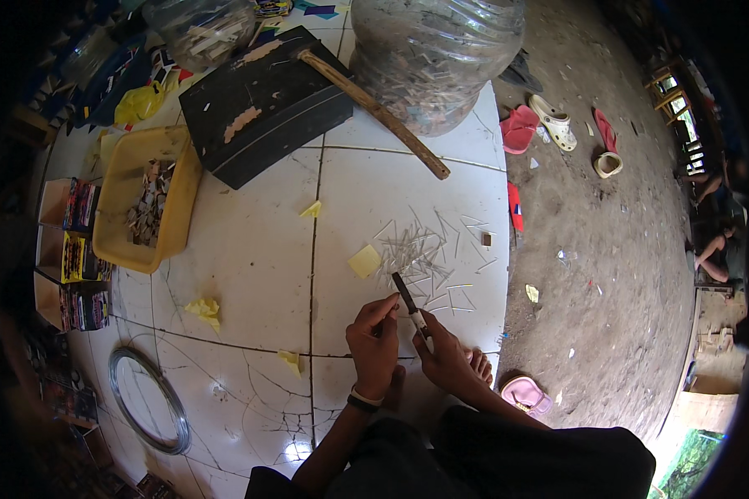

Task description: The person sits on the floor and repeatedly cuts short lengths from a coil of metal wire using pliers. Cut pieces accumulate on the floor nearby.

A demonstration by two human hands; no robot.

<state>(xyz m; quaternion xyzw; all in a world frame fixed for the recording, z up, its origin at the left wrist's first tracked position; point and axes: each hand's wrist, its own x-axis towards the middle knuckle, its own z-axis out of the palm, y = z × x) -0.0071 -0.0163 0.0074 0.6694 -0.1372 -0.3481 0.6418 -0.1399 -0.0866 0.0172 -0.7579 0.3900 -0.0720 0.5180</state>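
My right hand [445, 359] is closed round a slim tool [417, 318] with a dark, straight front part and a black-and-white handle; its exact kind does not show. The tool points up and slightly left. Just left of it, my left hand [373, 349] is pinched, its fingertips close to the tool; what they hold, if anything, is too small to name. Beyond both hands lies a loose pile of thin, pale, see-through sticks [420, 254] on the white tiles. A square of yellow paper [364, 261] touches the pile's left side, and a small brown cube [486, 239] sits at its right.
A wooden stick [383, 116] leans over a black box [266, 104] at the back, beside a large clear plastic bag [433, 75] of small pieces. Left are a yellow tub [146, 200], small printed packs [85, 258] and a wire coil [148, 399]. Footwear [552, 123] lies on the dirt floor.
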